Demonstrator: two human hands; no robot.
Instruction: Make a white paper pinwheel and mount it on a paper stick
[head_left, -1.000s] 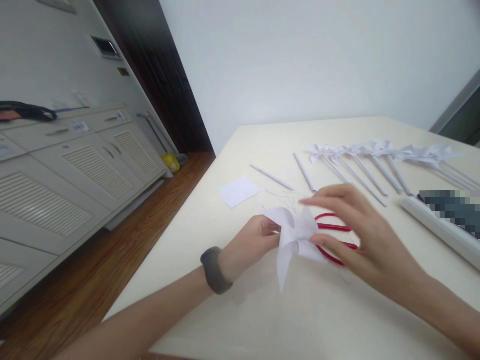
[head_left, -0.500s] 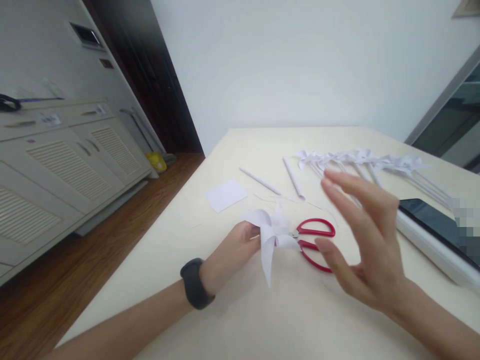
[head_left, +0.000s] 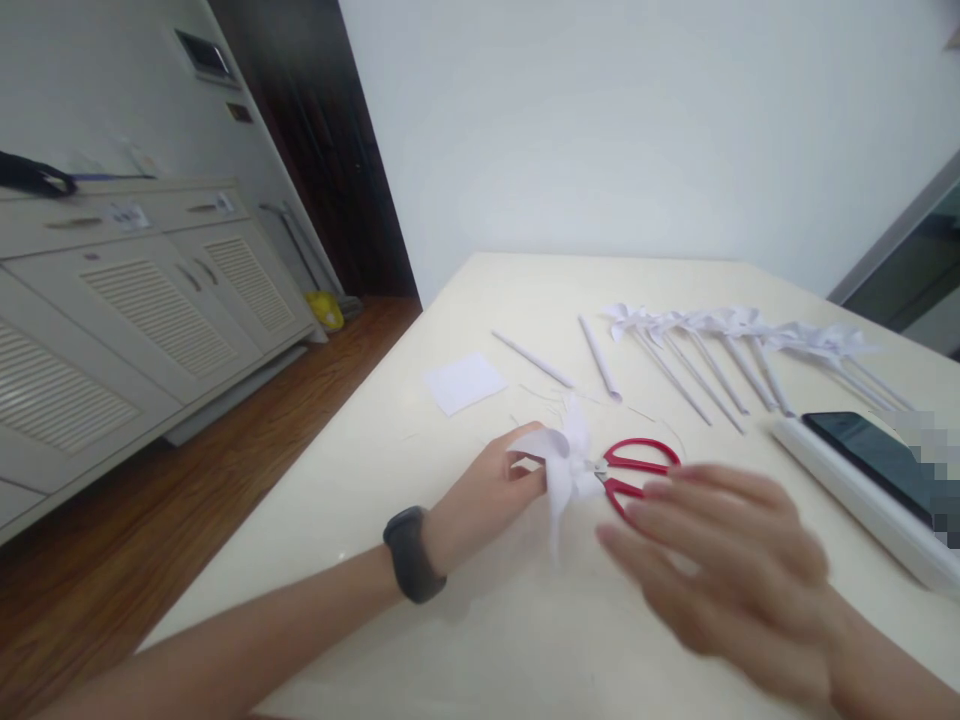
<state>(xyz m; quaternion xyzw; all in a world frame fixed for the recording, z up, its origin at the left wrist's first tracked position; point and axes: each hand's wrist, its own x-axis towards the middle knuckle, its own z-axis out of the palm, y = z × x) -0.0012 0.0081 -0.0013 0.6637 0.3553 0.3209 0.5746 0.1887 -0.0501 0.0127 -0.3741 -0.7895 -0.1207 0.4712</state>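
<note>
A white paper pinwheel (head_left: pixel 559 460) with curled blades is pinched from behind by my left hand (head_left: pixel 499 485), which has a dark band on its wrist. The blades hide part of those fingertips. Red-handled scissors (head_left: pixel 637 460) lie on the table just right of the pinwheel, their blades partly covered by it. My right hand (head_left: pixel 735 570), smeared by motion, hovers at the lower right over part of the scissors' handles. Its fingers are stretched out, the thumb apart from them, and nothing shows between them.
Beyond the hands lie a white paper square (head_left: pixel 466 383), a thin paper roll (head_left: pixel 532 358) and a thicker one (head_left: pixel 600 358). Thin wire-like strands are scattered near the scissors. Several finished-looking pinwheels on sticks (head_left: pixel 739 325) line the back right. A dark-screened device (head_left: pixel 862 450) rests at right.
My right hand has come lower, its fingers straighter and flatter, over the scissors' handles. My left hand still holds the pinwheel. The whole view has shifted slightly.
</note>
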